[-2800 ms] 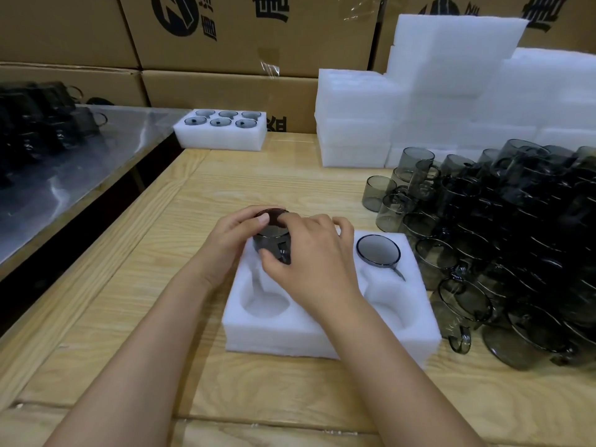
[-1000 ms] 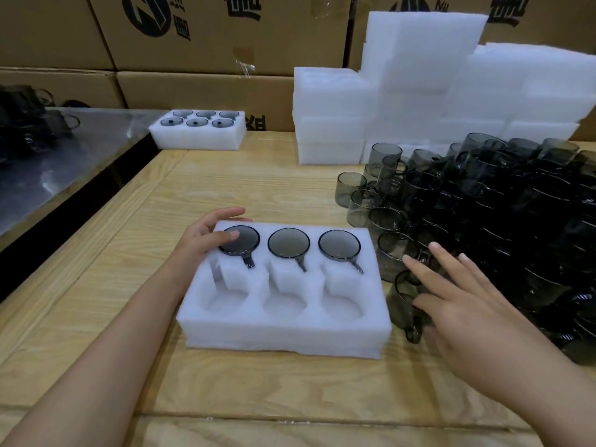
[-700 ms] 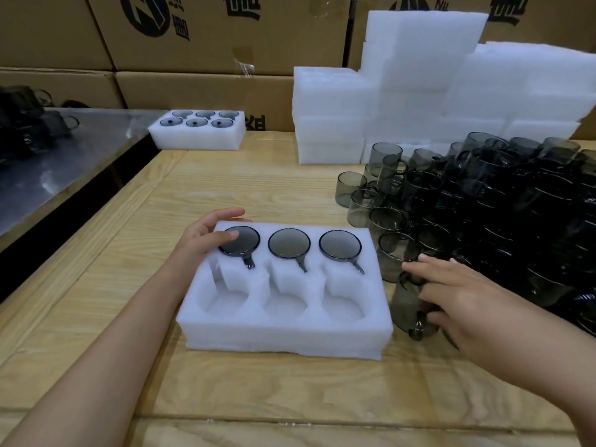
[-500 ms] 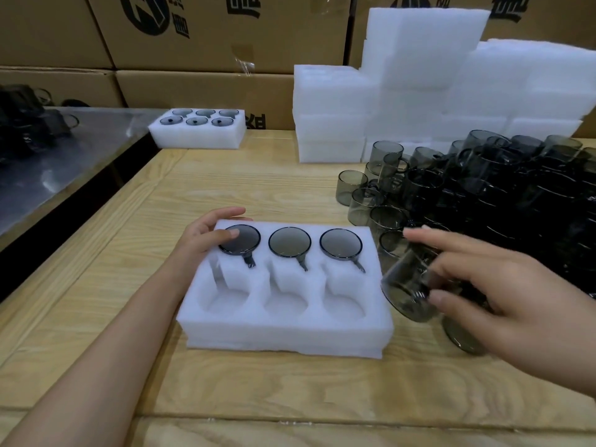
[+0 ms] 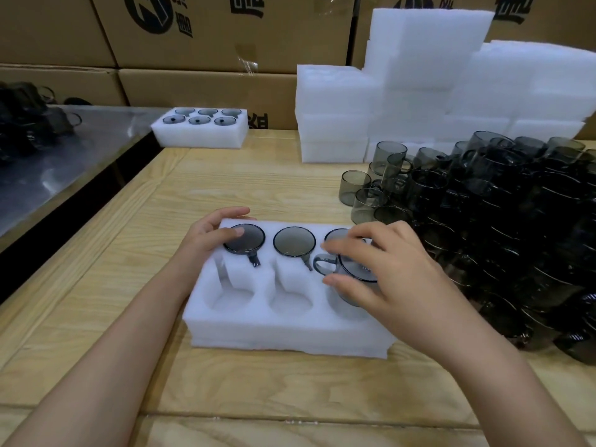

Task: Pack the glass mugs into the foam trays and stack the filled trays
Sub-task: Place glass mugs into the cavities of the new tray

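Observation:
A white foam tray lies on the wooden table in front of me. Its back row holds three smoky glass mugs, the middle one fully in view. My left hand rests on the tray's back left corner, thumb lying on the left mug. My right hand grips another smoky mug by its rim over the front right pocket, handle pointing left. The front left and front middle pockets hold nothing.
A heap of loose smoky mugs covers the table's right side. Stacks of white foam trays stand behind it. A filled tray sits at the back left beside a steel surface. Cardboard boxes line the back.
My right hand picked a mug from the heap and carried it left over the tray's front right pocket. My left hand stayed on the tray's back left corner.

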